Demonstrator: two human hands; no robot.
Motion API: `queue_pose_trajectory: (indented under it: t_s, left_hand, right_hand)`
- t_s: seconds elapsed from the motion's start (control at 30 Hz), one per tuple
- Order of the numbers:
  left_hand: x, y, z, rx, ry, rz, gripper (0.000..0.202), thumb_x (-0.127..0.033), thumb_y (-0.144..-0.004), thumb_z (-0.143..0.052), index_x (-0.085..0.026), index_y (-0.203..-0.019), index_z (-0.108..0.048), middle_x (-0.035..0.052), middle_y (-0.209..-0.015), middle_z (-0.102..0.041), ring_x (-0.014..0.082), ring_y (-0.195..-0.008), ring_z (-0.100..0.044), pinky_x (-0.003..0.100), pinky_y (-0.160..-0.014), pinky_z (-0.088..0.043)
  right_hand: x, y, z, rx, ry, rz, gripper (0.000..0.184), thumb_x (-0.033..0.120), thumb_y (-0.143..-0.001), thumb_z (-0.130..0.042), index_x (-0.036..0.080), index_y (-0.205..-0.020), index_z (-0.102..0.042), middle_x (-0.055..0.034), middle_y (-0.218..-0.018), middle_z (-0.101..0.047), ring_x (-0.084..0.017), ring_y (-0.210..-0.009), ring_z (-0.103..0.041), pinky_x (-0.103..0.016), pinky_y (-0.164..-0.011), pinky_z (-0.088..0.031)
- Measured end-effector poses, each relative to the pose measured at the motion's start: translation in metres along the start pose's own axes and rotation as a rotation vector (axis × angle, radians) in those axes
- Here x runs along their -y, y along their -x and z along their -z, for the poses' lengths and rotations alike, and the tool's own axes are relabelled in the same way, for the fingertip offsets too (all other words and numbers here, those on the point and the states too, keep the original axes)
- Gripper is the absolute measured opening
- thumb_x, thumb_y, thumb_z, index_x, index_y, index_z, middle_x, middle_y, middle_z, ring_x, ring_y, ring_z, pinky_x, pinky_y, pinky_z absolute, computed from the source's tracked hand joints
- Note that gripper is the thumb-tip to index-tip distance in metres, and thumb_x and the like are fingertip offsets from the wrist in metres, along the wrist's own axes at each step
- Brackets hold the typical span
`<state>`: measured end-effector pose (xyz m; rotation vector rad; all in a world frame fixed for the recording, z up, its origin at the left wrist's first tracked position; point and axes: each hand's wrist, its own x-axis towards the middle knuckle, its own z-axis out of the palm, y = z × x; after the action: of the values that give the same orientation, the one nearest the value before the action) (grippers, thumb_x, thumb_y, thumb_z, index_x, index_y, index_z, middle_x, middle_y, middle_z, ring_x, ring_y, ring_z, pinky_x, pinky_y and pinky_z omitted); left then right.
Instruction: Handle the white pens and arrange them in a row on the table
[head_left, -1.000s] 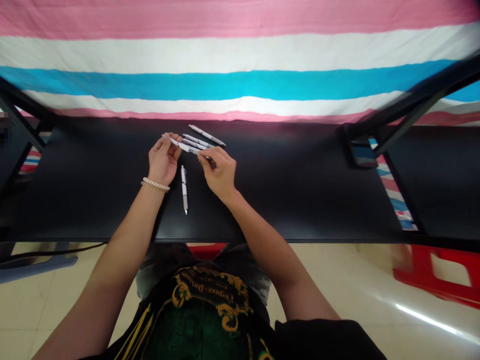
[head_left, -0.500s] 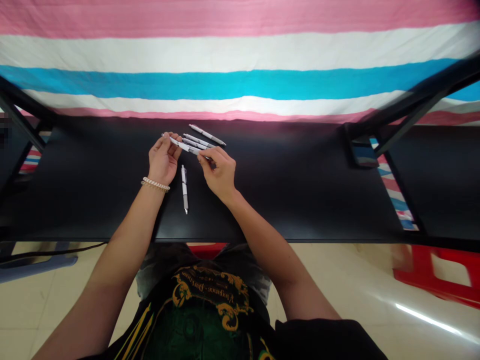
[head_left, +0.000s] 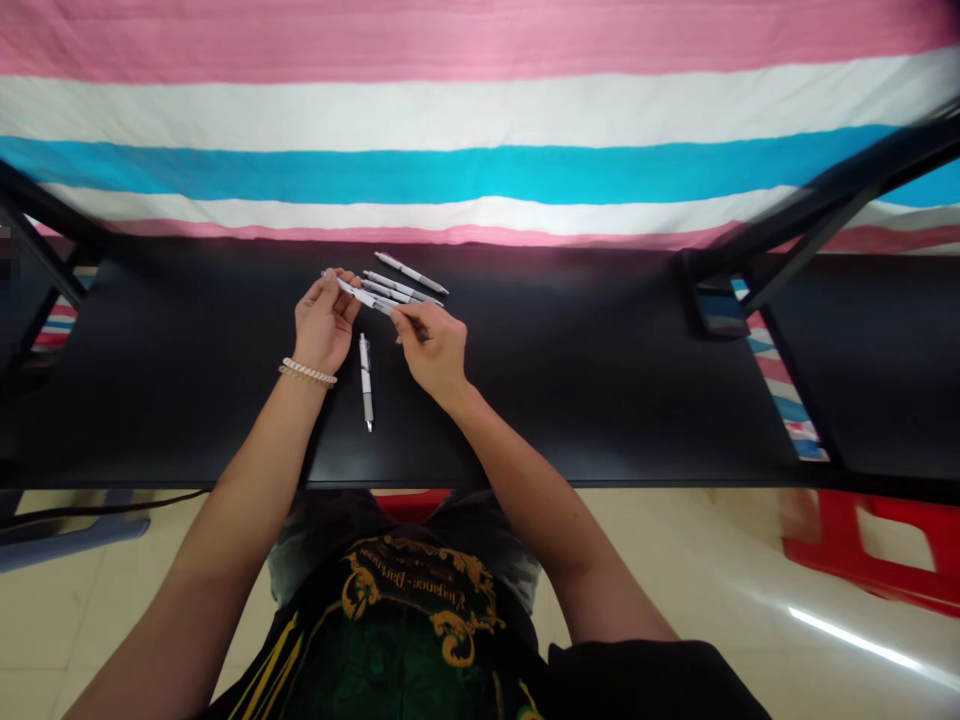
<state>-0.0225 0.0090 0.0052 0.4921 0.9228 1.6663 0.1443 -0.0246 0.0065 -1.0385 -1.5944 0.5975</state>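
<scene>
One pen spans the left hand and right hand.

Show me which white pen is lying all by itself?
The white-and-grey pen on the black table, between the left hand and right hand; the other pens are bunched farther away, one held.

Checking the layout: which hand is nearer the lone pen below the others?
Left. The left hand is just left of the pen; the right hand is farther off, to its right.

Five white-and-grey retractable pens, mostly loose
Held pen slants across the others' near ends; three lie nearly parallel beyond; fifth pen lies lengthwise nearer.
</scene>
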Motion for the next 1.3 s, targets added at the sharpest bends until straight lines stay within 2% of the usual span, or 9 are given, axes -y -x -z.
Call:
queue_pose_trajectory:
  t_s: [0.1, 0.2, 0.5, 0.73, 0.97, 1.13, 1.3]
  left_hand:
    - [0.000, 0.001, 0.000, 0.021, 0.007, -0.003, 0.009, -0.028, -0.091, -0.075, -0.019, -0.088, -0.074, 0.0044, -0.097, -0.077, 0.0138, -0.096, -0.075, 0.023, -0.089, -0.060]
    - [-0.001, 0.002, -0.001, 0.049, 0.026, -0.007, 0.008, -0.026, -0.089, -0.076, -0.018, -0.088, -0.074, 0.0044, -0.097, -0.077, 0.0131, -0.093, -0.075, 0.022, -0.089, -0.060]
    - [-0.002, 0.004, -0.005, -0.009, -0.028, 0.002, 0.008, -0.026, -0.089, -0.077, -0.019, -0.087, -0.073, 0.0055, -0.097, -0.077, 0.0144, -0.094, -0.076, 0.023, -0.085, -0.061]
    - [-0.002, 0.002, -0.002, -0.046, -0.035, -0.031, 0.012, -0.030, -0.091, -0.075, -0.018, -0.087, -0.072, 0.0056, -0.098, -0.076, 0.0132, -0.095, -0.075, 0.021, -0.084, -0.060]
    - [0.000, 0.003, -0.003, -0.021, 0.005, -0.001, 0.012, -0.023, -0.095, -0.069, -0.017, -0.085, -0.072, 0.0049, -0.094, -0.076, 0.0104, -0.090, -0.074, 0.018, -0.083, -0.059]
    - [-0.003, 0.000, -0.001, -0.030, 0.055, 0.026, 0.017, -0.023, -0.099, -0.064, -0.016, -0.086, -0.073, 0.0041, -0.094, -0.076, 0.0071, -0.089, -0.073, 0.013, -0.082, -0.058]
    - [-0.005, -0.004, 0.003, -0.065, -0.005, 0.058, 0.020, -0.026, -0.100, -0.062, -0.017, -0.086, -0.073, 0.0063, -0.100, -0.077, 0.0096, -0.098, -0.074, 0.011, -0.082, -0.058]
  right_hand:
    - [0.000, 0.000, 0.000, 0.019, 0.002, -0.070, 0.023, 0.038, -0.100, -0.059, 0.020, -0.093, -0.073, -0.0021, -0.080, -0.070, -0.013, -0.069, -0.066, -0.025, -0.066, -0.053]
    - [-0.001, 0.000, 0.000, 0.024, 0.012, -0.080, 0.027, 0.041, -0.101, -0.057, 0.020, -0.094, -0.072, -0.0025, -0.080, -0.071, -0.013, -0.070, -0.067, -0.024, -0.064, -0.052]
    - [-0.002, -0.003, 0.004, -0.006, 0.058, -0.005, 0.025, 0.038, -0.101, -0.058, 0.019, -0.092, -0.073, -0.0021, -0.079, -0.072, -0.013, -0.069, -0.065, -0.026, -0.068, -0.052]
    - [-0.002, -0.002, 0.003, 0.003, -0.002, 0.029, 0.023, 0.039, -0.101, -0.060, 0.020, -0.099, -0.074, -0.0023, -0.081, -0.072, -0.013, -0.068, -0.068, -0.026, -0.069, -0.055]
    - [0.002, 0.002, -0.003, -0.023, 0.065, 0.175, 0.019, 0.034, -0.102, -0.059, 0.020, -0.099, -0.073, -0.0063, -0.093, -0.076, -0.016, -0.084, -0.070, -0.030, -0.079, -0.057]
    - [0.011, -0.001, 0.002, -0.111, 0.048, 0.149, 0.019, 0.034, -0.101, -0.060, 0.021, -0.096, -0.073, -0.0031, -0.084, -0.074, -0.013, -0.072, -0.066, -0.027, -0.071, -0.056]
    - [0.021, -0.003, 0.009, -0.168, 0.038, 0.117, 0.023, 0.036, -0.101, -0.059, 0.021, -0.090, -0.072, -0.0013, -0.077, -0.070, -0.012, -0.063, -0.061, -0.026, -0.063, -0.053]
